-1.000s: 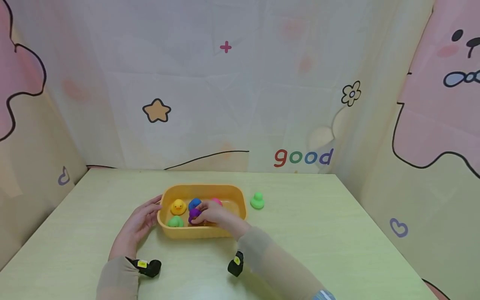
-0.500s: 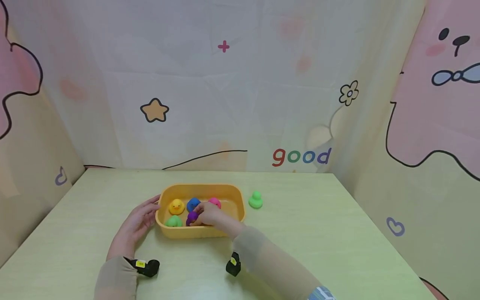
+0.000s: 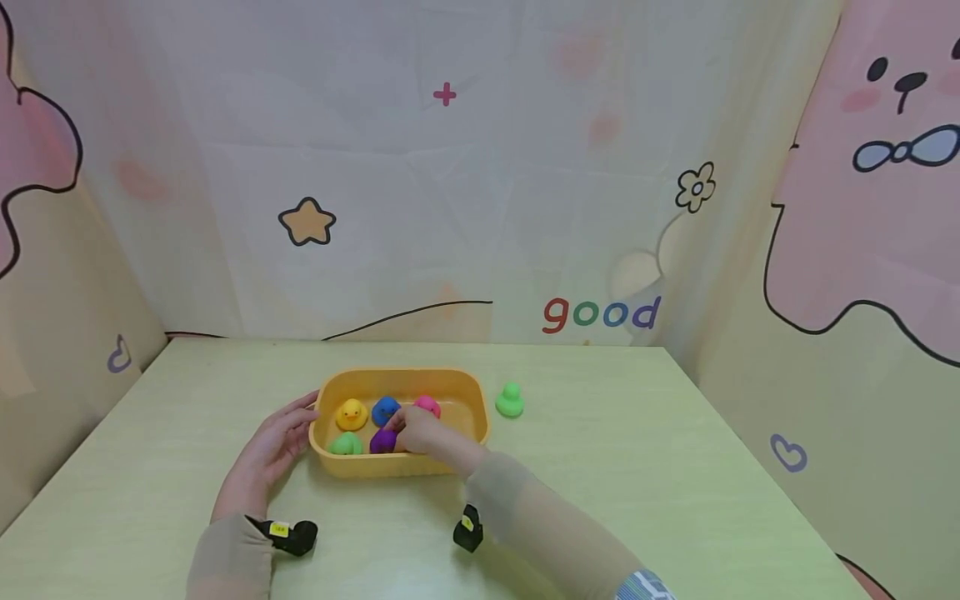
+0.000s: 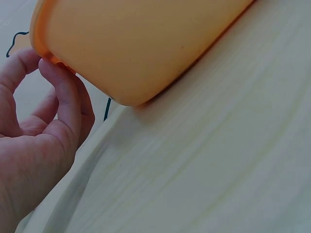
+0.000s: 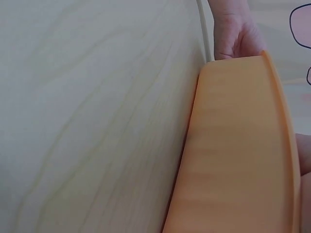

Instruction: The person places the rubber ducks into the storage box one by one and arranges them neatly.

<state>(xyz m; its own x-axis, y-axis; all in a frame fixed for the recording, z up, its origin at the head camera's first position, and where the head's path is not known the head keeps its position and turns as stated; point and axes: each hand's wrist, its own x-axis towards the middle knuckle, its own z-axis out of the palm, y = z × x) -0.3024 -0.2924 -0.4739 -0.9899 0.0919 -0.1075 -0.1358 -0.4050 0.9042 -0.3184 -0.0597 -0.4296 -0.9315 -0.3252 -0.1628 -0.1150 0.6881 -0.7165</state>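
Note:
In the head view a yellow-orange plastic basin (image 3: 397, 465) stands on the table. My left hand (image 3: 273, 446) holds its left end; in the left wrist view, thumb and fingers of the left hand (image 4: 46, 131) meet at the rim. My right hand (image 3: 420, 429) reaches inside, its fingers loosely bent right beside a purple rubber duck (image 3: 382, 442). Around it in the basin sit a blue duck (image 3: 386, 412), a yellow duck (image 3: 351, 414), a light green duck (image 3: 346, 444) and a pink duck (image 3: 428, 406), partly hidden. The basin's wall hides the right fingertips in the right wrist view.
Outside the basin, just to its right, a green duck (image 3: 510, 401) stands on the pale wooden table (image 3: 637, 467). Printed cloth walls (image 3: 480, 183) enclose the table at the back and sides. Black wrist cameras sit on both sleeves.
The right thumb has drawn back from the front of the purple duck, so more of it shows. The left hand stays at the basin's end; the head view has shifted slightly.

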